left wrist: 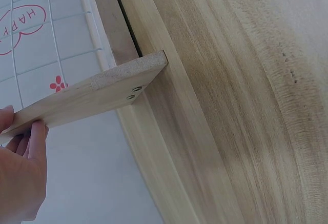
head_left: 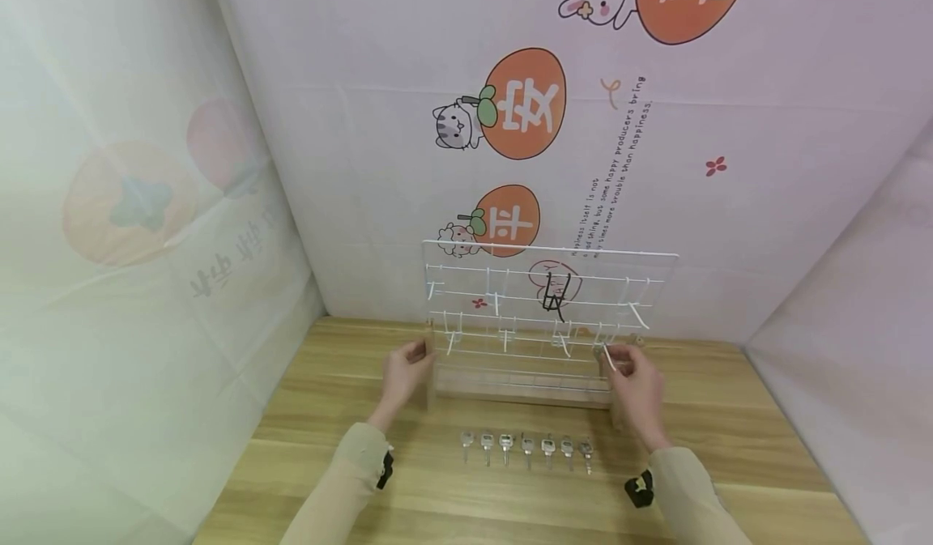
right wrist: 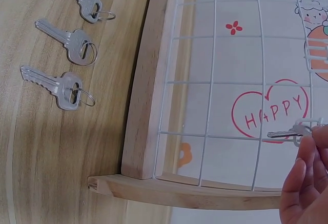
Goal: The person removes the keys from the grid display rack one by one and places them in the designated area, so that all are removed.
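Observation:
A white wire grid rack (head_left: pixel 539 251) in a wooden frame stands on the table, with several white hooks (head_left: pixel 506 339) and one black hook (head_left: pixel 555 294) on its wires. My left hand (head_left: pixel 404 375) grips the wooden side post (left wrist: pixel 77 103) of the frame between thumb and fingers. At the rack's lower right hook, my right hand (head_left: pixel 637 387) pinches a silver key (right wrist: pixel 287 133) by its head end; the fingers partly cover that end. In front of the rack lies a row of several silver keys (head_left: pixel 527 446), each with a small ring.
The wooden table (head_left: pixel 313 464) reaches to a white printed cloth (head_left: pixel 364 164) hanging behind the rack. More white cloth hangs at the left and right sides. The frame's bottom bar (right wrist: pixel 146 80) runs between the row of keys and the grid.

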A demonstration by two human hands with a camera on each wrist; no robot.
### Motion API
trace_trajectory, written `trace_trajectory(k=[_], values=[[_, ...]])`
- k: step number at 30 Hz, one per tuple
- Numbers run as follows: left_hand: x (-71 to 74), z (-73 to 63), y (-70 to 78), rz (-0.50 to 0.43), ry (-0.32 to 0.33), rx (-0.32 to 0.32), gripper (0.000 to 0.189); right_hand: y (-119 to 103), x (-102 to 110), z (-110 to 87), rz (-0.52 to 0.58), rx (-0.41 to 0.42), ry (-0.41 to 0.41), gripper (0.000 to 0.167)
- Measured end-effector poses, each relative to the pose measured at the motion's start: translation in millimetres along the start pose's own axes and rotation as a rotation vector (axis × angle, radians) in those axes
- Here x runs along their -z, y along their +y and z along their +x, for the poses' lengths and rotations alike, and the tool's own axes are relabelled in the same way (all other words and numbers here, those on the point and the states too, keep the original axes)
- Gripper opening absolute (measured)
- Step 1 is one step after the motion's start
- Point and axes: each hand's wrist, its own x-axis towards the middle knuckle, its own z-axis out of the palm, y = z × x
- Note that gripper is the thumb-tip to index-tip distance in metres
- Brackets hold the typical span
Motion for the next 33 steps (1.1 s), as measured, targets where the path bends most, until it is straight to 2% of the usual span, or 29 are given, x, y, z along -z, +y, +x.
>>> trace_trajectory(k=[9,22,33], values=[[-1.0,0.9,-1.9,0.000,-0.007,-0.004,0.037,0.3,-1.4,0.4,-0.009,0.036,0.032,0.017],[-1.7,2.0,-1.6,0.006,0.007,0.001,0.037,-0.4,1.2,-2.1,0.037,0.075,0.021,0.022],[-1.2,1.0,1.0,-0.011,0.010,0.011,0.037,-0.1,6.4,-8.1,0.055,0.114,0.026,0.018]])
